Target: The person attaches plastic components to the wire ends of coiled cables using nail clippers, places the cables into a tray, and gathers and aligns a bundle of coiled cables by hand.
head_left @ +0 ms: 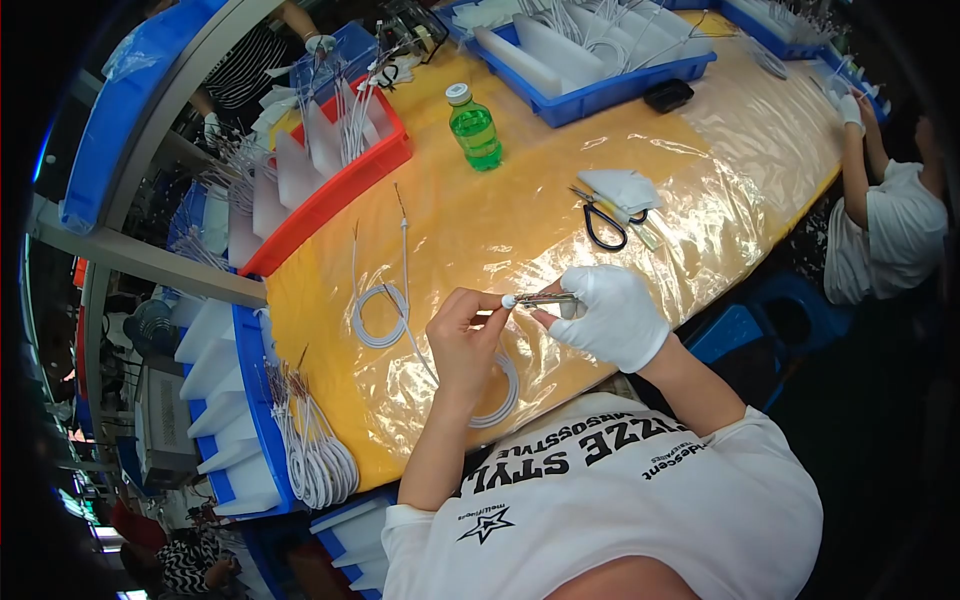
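Observation:
My left hand (pixel 467 335), bare, pinches the end of a white cable near the table's front edge. My right hand (pixel 610 318), in a white glove, is closed on a small metal tool (pixel 553 298) whose tip touches the cable end. Thin coloured wires seem to lie along the tool. The held cable (pixel 512 390) loops down below my hands. Left of them, another white cable (pixel 380 316) lies coiled on the yellow table cover, its thin wire ends pointing away. Beyond my right hand are black-handled scissors (pixel 606 228) beside a folded white cloth (pixel 622 190).
A green bottle (pixel 475 130) stands mid-table. A red bin (pixel 330 190) and blue bins (pixel 600 95) hold white dividers and cables. Bundled cables (pixel 318 450) lie at left. One person (pixel 890 215) works at right, another (pixel 240 75) at upper left.

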Available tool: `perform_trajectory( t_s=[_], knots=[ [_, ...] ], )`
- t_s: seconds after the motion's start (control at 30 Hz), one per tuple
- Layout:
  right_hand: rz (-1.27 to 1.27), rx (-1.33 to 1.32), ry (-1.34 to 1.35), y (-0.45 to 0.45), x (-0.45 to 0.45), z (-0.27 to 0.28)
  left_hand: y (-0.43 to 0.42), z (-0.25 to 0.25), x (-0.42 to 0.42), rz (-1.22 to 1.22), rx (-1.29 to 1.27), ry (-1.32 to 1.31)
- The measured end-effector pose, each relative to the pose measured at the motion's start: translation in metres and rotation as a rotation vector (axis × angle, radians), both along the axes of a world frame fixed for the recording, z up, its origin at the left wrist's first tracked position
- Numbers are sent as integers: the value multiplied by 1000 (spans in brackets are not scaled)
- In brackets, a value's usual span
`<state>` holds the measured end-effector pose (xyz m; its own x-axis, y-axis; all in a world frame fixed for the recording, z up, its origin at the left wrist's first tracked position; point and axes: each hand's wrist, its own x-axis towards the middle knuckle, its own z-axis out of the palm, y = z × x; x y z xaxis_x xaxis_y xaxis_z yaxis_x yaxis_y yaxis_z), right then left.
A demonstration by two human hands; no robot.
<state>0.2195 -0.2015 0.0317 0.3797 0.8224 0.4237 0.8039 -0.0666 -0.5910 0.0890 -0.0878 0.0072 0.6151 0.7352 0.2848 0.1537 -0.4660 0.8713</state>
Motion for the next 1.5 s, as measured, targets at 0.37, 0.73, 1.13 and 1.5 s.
perform_trajectory(
  t_s=[0.37,0.73,1.13,1.5],
  knots=[
    [-95,-150,674,6,17,-40,5,-17,-13,-71,-172,-199],
    [178,-75,404,16,-24,-49,-1,-13,-19,-106,-16,-278],
    [78,12,885,26,7,-56,-12,39,-60,-385,-209,-696],
    [330,-201,1558,3,-11,-21,34,26,-11,108,866,124]
  ],
)
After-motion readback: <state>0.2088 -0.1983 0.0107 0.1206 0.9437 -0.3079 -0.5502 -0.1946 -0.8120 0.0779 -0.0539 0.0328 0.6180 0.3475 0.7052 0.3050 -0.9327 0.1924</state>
